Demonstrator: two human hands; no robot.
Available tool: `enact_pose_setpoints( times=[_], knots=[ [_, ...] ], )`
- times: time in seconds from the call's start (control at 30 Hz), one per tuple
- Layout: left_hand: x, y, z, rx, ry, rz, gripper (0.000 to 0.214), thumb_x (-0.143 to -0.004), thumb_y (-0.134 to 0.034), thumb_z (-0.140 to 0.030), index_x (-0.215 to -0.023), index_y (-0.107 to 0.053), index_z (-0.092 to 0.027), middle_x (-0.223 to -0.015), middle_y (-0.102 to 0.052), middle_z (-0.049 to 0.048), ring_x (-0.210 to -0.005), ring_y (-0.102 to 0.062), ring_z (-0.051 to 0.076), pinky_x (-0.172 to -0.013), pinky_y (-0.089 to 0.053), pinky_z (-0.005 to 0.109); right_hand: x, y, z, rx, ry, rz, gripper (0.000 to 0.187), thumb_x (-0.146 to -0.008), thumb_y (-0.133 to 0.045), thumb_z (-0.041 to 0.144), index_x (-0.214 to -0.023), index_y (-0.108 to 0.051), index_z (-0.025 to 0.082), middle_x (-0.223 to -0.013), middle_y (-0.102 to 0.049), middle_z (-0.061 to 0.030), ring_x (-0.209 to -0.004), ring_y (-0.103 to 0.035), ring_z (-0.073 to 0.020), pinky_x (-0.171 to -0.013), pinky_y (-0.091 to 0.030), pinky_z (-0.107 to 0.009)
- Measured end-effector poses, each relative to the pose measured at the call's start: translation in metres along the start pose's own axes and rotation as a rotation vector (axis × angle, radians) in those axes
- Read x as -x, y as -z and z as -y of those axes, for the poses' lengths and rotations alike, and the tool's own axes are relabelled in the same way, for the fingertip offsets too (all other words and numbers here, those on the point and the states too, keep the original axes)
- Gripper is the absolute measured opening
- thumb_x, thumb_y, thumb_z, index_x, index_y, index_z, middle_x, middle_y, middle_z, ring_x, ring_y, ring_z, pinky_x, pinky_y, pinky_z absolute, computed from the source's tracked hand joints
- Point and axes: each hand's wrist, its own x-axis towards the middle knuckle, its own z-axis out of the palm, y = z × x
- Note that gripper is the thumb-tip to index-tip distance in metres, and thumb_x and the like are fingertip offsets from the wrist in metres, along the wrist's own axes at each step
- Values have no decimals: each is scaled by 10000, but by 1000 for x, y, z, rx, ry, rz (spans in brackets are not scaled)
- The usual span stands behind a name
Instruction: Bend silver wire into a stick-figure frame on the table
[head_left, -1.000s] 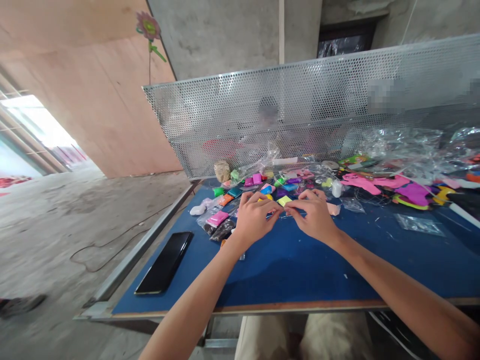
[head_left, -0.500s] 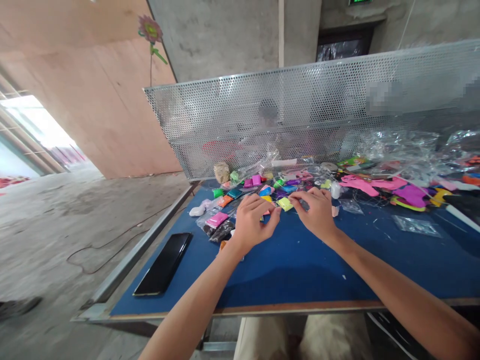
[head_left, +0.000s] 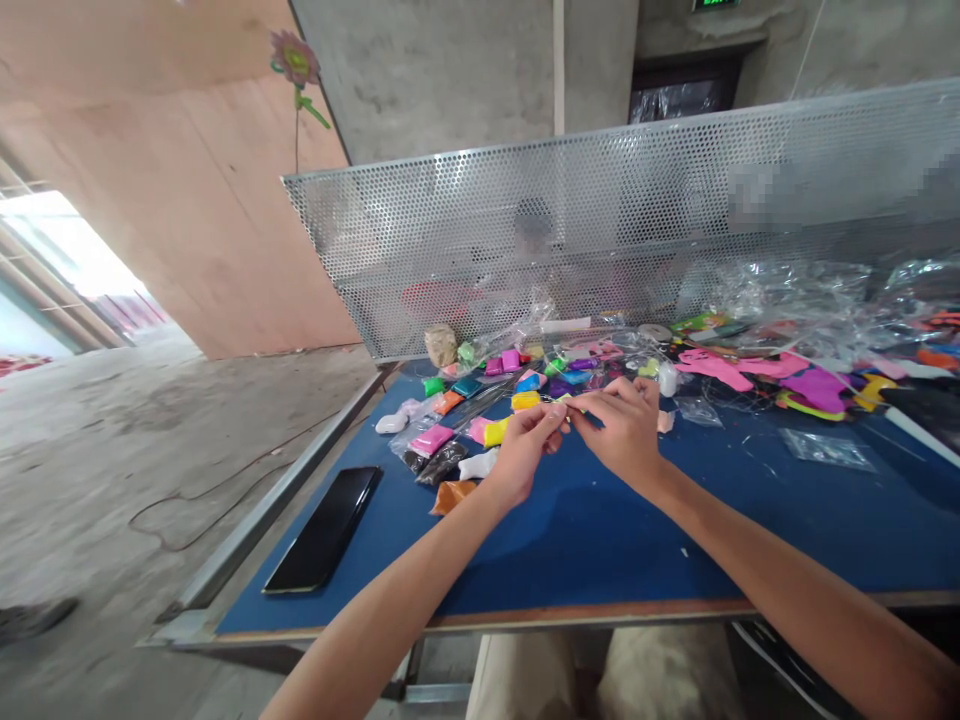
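Above the blue tabletop [head_left: 600,540], my left hand [head_left: 527,452] and my right hand [head_left: 621,432] meet fingertip to fingertip. Both are closed in a pinch, and whatever lies between the fingers is too small and hidden to make out. Small coloured packets lie around my left hand: a yellow packet [head_left: 526,400] just behind it, a white packet [head_left: 477,465] and an orange-brown packet [head_left: 452,497] to its left. Farther left is a pink packet [head_left: 431,440]. Beyond my right hand sits a small white lump [head_left: 667,379].
A black phone [head_left: 322,530] lies at the table's left side. Behind the table stands a perforated metal panel [head_left: 435,225], a flower [head_left: 295,60] on a stem at its corner. Pink cut-out pieces [head_left: 716,368] and clear plastic bags [head_left: 795,290] are heaped at the right.
My left hand has moved right and its fingers have closed, so both hands' fingertips now meet. More packets show left of it. The view has shifted slightly.
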Motion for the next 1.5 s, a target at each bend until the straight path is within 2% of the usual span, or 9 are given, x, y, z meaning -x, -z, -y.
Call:
enact_pose_setpoints(
  times=[0.13,0.43,0.73,0.9,1.03,1.2,1.37,1.43,1.5],
  knots=[
    [2,-3,1,140,62,12,302,-798,-710,-419,-751,-582,-149,-677,-481,-28,-531,-398,52,-539,-341,208,-1,0,3,-73,-90,33,132,-918,-630,309,-917,-761,293,-742,-744,13,-708,-554,-177,-828,-275,-406],
    [2,-1,4,-13,-68,92,214,-815,-602,-301,-684,-518,-155,-651,-396,-29,-556,-349,81,-522,-300,230,0,1,3,-215,-206,98,168,-915,-625,350,-901,-778,284,-671,-699,12,-627,-550,-150,-796,-311,-369],
    [3,9,1,-709,-372,76,223,-909,-493,-305,-738,-566,-181,-607,-437,-32,-581,-380,110,-599,-304,245,1,2,1,-448,-372,138,152,-891,-639,336,-896,-779,279,-901,-767,-3,-727,-589,-196,-750,-428,-351],
    [4,17,-5,-1044,-459,9,171,-896,-502,-263,-784,-623,-219,-595,-511,-22,-535,-434,120,-562,-272,239,-1,2,-2,-588,-406,155,201,-894,-628,381,-848,-782,262,-918,-766,-26,-749,-577,-217,-703,-463,-356],
    [4,24,-6,-1156,-536,-30,162,-900,-535,-267,-876,-694,-248,-628,-595,-5,-548,-496,130,-569,-274,249,-2,2,-3,-682,-390,176,218,-900,-620,388,-810,-773,261,-904,-755,-28,-824,-602,-229,-752,-475,-362],
    [6,29,-6,-1131,-613,-97,173,-902,-585,-360,-874,-719,-252,-678,-656,17,-575,-536,139,-619,-348,261,-1,-2,-10,-697,-452,142,175,-869,-658,384,-851,-764,247,-892,-749,-31,-830,-633,-229,-768,-478,-355],
    [4,33,-23,-954,-724,-373,264,-781,-726,-430,-906,-646,-211,-885,-671,72,-856,-594,211,-829,-434,312,0,-9,-15,-804,-527,182,203,-864,-655,407,-858,-746,226,-871,-744,-38,-806,-659,-222,-725,-489,-336],
    [0,35,-32,-881,-626,-254,293,-827,-683,-422,-1030,-633,-216,-954,-687,69,-887,-619,203,-838,-452,306,-1,-9,-14,-866,-534,243,208,-863,-652,416,-868,-743,229,-835,-738,-36,-791,-666,-222,-721,-496,-337],
    [-4,39,-38,-849,-479,-14,250,-895,-600,-408,-1053,-651,-222,-902,-709,48,-801,-644,177,-767,-470,279,-4,-6,-14,-907,-529,313,208,-867,-647,418,-893,-742,234,-805,-733,-31,-777,-671,-218,-725,-502,-338]
  ],
)
